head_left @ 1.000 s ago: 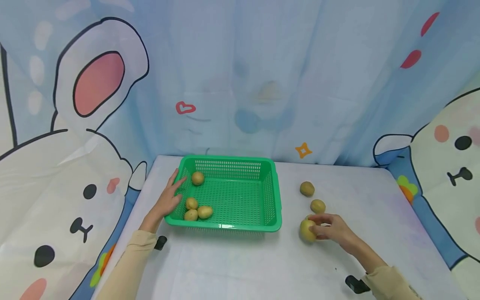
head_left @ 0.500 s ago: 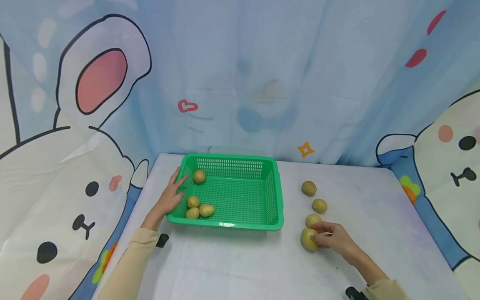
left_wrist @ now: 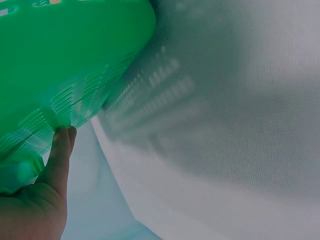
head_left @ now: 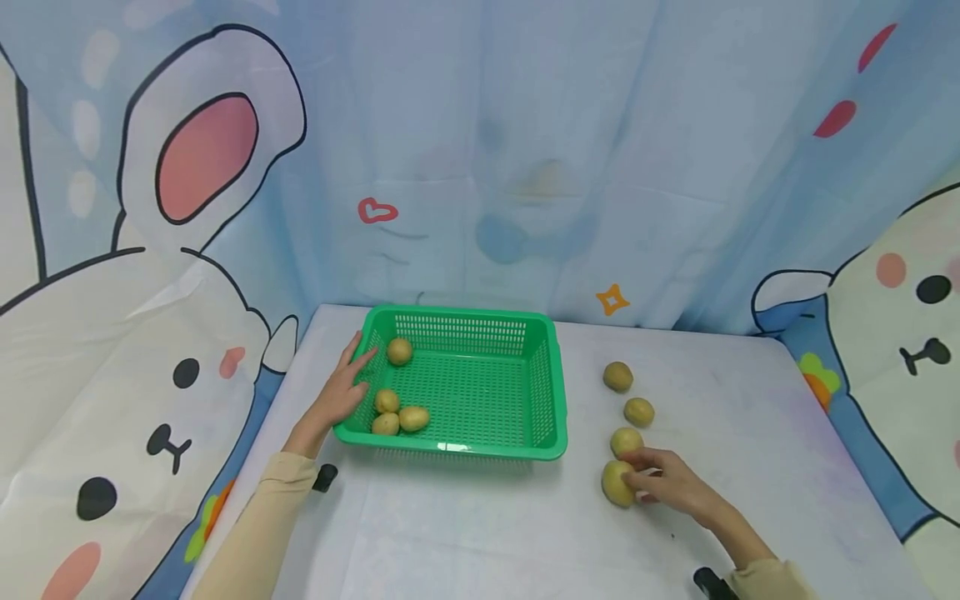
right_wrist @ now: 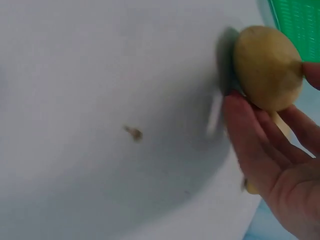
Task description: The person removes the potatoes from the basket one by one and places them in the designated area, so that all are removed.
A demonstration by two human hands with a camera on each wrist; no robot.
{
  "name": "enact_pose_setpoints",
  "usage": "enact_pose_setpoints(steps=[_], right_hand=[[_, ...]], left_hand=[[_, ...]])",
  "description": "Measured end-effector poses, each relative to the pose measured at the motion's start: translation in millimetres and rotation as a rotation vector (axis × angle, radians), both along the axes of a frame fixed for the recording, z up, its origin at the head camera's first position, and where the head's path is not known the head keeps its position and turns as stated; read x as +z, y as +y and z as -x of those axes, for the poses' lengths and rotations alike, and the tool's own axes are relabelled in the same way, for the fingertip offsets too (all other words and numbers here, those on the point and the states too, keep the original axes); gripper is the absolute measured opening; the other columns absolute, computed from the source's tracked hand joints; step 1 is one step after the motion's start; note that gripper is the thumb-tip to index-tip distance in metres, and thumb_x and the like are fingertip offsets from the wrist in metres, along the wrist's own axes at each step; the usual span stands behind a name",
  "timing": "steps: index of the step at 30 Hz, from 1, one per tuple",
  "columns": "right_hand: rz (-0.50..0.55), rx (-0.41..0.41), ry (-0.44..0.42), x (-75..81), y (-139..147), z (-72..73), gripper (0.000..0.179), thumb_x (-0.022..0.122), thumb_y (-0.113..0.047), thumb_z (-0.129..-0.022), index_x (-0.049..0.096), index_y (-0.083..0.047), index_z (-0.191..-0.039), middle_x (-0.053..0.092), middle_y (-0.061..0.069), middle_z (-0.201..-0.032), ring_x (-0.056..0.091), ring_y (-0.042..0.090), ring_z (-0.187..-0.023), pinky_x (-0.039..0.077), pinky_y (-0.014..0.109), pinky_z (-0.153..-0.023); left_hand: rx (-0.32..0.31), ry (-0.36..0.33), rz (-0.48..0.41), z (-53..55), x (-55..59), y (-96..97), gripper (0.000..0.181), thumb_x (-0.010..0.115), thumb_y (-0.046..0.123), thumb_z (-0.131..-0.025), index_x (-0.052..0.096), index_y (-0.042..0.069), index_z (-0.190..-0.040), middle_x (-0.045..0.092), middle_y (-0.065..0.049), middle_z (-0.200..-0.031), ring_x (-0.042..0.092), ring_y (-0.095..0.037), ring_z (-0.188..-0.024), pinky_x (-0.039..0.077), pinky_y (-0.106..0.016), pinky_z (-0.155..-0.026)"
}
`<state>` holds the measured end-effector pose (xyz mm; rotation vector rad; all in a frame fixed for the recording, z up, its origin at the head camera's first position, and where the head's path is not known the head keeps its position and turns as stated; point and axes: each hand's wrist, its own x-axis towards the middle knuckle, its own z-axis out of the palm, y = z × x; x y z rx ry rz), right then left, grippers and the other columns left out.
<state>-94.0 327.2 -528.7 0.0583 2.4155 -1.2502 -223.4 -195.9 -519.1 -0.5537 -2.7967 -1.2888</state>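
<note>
At the left end of a green plastic basket (head_left: 480, 392), my left hand (head_left: 341, 398) holds the rim, with a finger and the thumb over it. In the left wrist view, straight fingers (left_wrist: 61, 155) lie against the basket's outer wall. My right hand (head_left: 670, 479) pinches a potato (head_left: 617, 483) on the table, right of the basket. The right wrist view shows that potato (right_wrist: 268, 67) between thumb and fingers. Beyond it lie three more potatoes in an uneven line: a near one (head_left: 626, 442), a middle one (head_left: 639, 412) and a far one (head_left: 617, 377).
Inside the basket, a potato (head_left: 399, 351) sits in the far left corner and three are bunched near left, one of them a longer potato (head_left: 413, 418). A white cloth (head_left: 465, 533) covers the table. A printed curtain (head_left: 480, 150) hangs behind.
My right hand has shifted its potato slightly toward me, uncovering the potato just beyond it. The left hand stays on the basket. The head view has shifted a little.
</note>
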Motion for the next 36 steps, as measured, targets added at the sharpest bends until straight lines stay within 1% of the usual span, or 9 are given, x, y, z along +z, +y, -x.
enact_pose_setpoints(steps=[5, 10, 16, 19, 23, 29, 31, 33, 36], right_hand=[[-0.065, 0.177, -0.007, 16.7, 7, 12.5, 0.048, 0.065, -0.025, -0.094, 0.057, 0.008, -0.129, 0.062, 0.015, -0.114, 0.063, 0.025, -0.094, 0.056, 0.042, -0.073], [-0.114, 0.286, 0.048, 44.9, 7, 29.7, 0.043, 0.064, -0.022, -0.095, 0.059, 0.008, -0.125, 0.064, 0.015, -0.112, 0.062, 0.030, -0.100, 0.055, 0.046, -0.076], [-0.058, 0.341, 0.115, 84.8, -15, 59.1, 0.045, 0.059, -0.026, -0.098, 0.057, 0.004, -0.131, 0.063, 0.016, -0.119, 0.062, 0.031, -0.104, 0.055, 0.047, -0.082], [0.017, 0.345, 0.139, 95.6, -37, 75.6, 0.048, 0.057, -0.028, -0.100, 0.053, 0.004, -0.136, 0.063, 0.018, -0.124, 0.063, 0.030, -0.107, 0.055, 0.044, -0.086], [0.151, 0.367, 0.131, 97.7, -76, 95.2, 0.050, 0.055, -0.027, -0.102, 0.049, 0.004, -0.139, 0.058, 0.024, -0.132, 0.063, 0.033, -0.113, 0.054, 0.044, -0.089], [0.333, 0.339, 0.061, 84.7, -152, 128.4, 0.044, 0.055, -0.025, -0.102, 0.052, -0.001, -0.139, 0.055, 0.022, -0.137, 0.061, 0.035, -0.116, 0.053, 0.047, -0.092], [0.356, 0.337, 0.038, 81.2, -179, 140.7, 0.043, 0.055, -0.024, -0.101, 0.054, -0.002, -0.138, 0.055, 0.022, -0.137, 0.061, 0.035, -0.116, 0.054, 0.045, -0.091], [0.347, 0.345, 0.023, 78.6, -204, 151.8, 0.042, 0.056, -0.023, -0.101, 0.055, -0.003, -0.137, 0.055, 0.021, -0.138, 0.061, 0.035, -0.117, 0.055, 0.042, -0.088], [0.314, 0.362, 0.002, 76.8, -236, 165.8, 0.040, 0.057, -0.023, -0.100, 0.057, -0.004, -0.136, 0.054, 0.019, -0.139, 0.060, 0.035, -0.118, 0.055, 0.042, -0.088]], left_hand=[[-0.009, -0.011, -0.012, -0.6, 1.3, -1.8, 0.062, 0.043, -0.007, -0.087, 0.036, -0.008, -0.148, 0.001, -0.021, -0.164, 0.006, -0.042, -0.148, 0.019, -0.062, -0.113], [-0.013, -0.009, -0.010, 0.6, 2.9, -0.4, 0.062, 0.044, -0.008, -0.087, 0.036, -0.007, -0.149, 0.001, -0.020, -0.164, 0.005, -0.042, -0.149, 0.019, -0.062, -0.113], [-0.015, -0.006, -0.009, 1.6, 4.7, -0.3, 0.062, 0.043, -0.007, -0.088, 0.035, -0.008, -0.149, 0.002, -0.021, -0.163, 0.005, -0.042, -0.148, 0.019, -0.063, -0.113], [-0.006, 0.001, -0.016, -0.6, 3.5, -0.2, 0.061, 0.043, -0.006, -0.087, 0.036, -0.008, -0.148, 0.002, -0.021, -0.163, 0.007, -0.043, -0.148, 0.019, -0.063, -0.113], [-0.010, -0.016, -0.012, -5.9, -1.2, -0.6, 0.061, 0.043, -0.006, -0.088, 0.036, -0.008, -0.149, 0.002, -0.021, -0.163, 0.007, -0.043, -0.148, 0.020, -0.063, -0.113], [-0.006, -0.030, -0.003, -8.9, -4.2, -3.5, 0.061, 0.045, -0.006, -0.088, 0.037, -0.007, -0.148, 0.002, -0.020, -0.164, 0.007, -0.042, -0.148, 0.021, -0.063, -0.113], [0.004, -0.018, -0.006, -7.6, -3.8, -4.3, 0.061, 0.045, -0.006, -0.087, 0.038, -0.007, -0.148, 0.003, -0.020, -0.164, 0.008, -0.042, -0.148, 0.021, -0.063, -0.112], [0.005, -0.012, -0.011, -5.7, -3.0, -4.2, 0.061, 0.045, -0.007, -0.087, 0.038, -0.007, -0.148, 0.003, -0.020, -0.164, 0.008, -0.043, -0.148, 0.021, -0.064, -0.112], [-0.008, -0.011, -0.018, -2.3, -0.8, -2.1, 0.062, 0.044, -0.007, -0.087, 0.037, -0.007, -0.148, 0.002, -0.020, -0.164, 0.008, -0.044, -0.148, 0.021, -0.065, -0.112]])
